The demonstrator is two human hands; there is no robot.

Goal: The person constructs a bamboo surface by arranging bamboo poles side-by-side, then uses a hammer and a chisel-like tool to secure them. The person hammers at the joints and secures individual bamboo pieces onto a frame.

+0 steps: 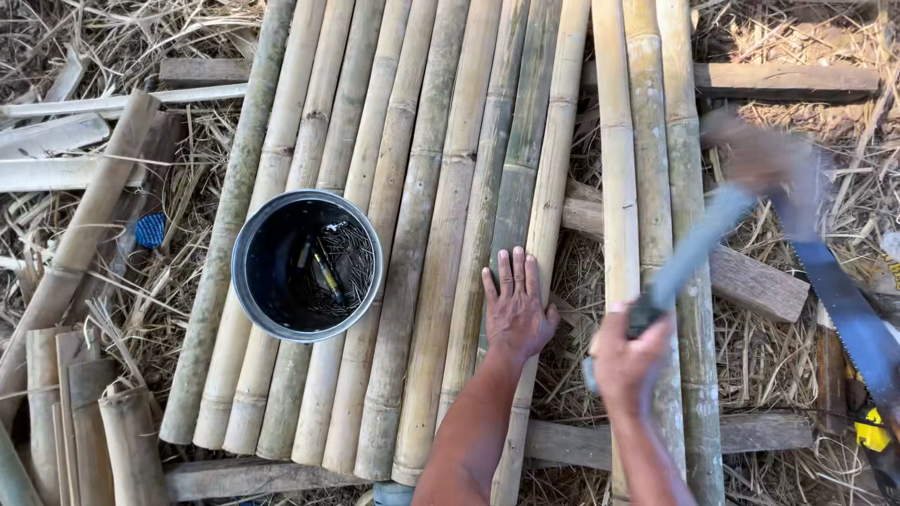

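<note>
Left hand (516,314) lies flat, palm down, fingers spread and straight, pressed on the bamboo poles (422,234) near the right side of the laid row; it grips nothing, and by the look of it steadies the poles so they do not roll on the wooden crosspieces (787,80) beneath; right hand (626,361) is closed in a fist round the dark grip of a hammer (698,244), whose handle runs up and to the right and smears into blur at the head, so the head's exact place over the poles cannot be told.

Poles lie side by side, touching, running away from the person; a gap opens between the main row and the three poles on the right (652,187), straw showing through it; the hammer handle crosses those right-hand poles.

Round metal can (307,265) stands upright on the left part of the row, well apart from both hands, holding nails and a few small dark pieces; likely set there to be within reach.

Handsaw (848,319) lies on the straw at the right edge, just beside the swing of the hammer; room is tight there; open room is above the middle poles; cut bamboo offcuts (94,422) crowd the lower left.
</note>
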